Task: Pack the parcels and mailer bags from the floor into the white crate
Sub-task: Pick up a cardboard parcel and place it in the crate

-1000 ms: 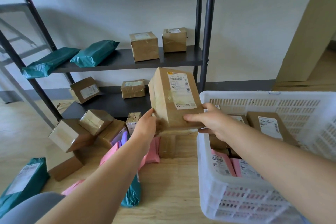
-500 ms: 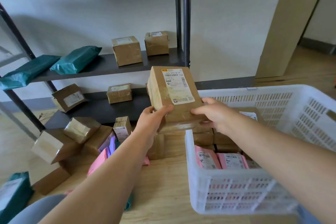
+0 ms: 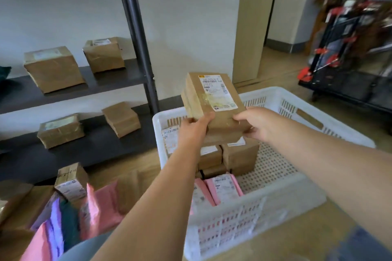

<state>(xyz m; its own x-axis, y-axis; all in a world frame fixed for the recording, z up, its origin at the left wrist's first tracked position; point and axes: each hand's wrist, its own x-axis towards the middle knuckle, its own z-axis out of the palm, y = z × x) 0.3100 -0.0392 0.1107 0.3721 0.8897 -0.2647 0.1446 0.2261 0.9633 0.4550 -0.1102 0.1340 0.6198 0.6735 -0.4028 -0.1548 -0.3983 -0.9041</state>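
From the head camera we see our left hand (image 3: 194,131) and right hand (image 3: 257,125) both gripping the near end of the labelled brown parcel (image 3: 214,104), which has moved from the left rim of the white crate (image 3: 275,192) to above the stacked parcels (image 3: 239,155) inside it.

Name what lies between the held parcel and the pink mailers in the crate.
In the head view, stacked brown parcels sit between the held parcel and the pink mailers.
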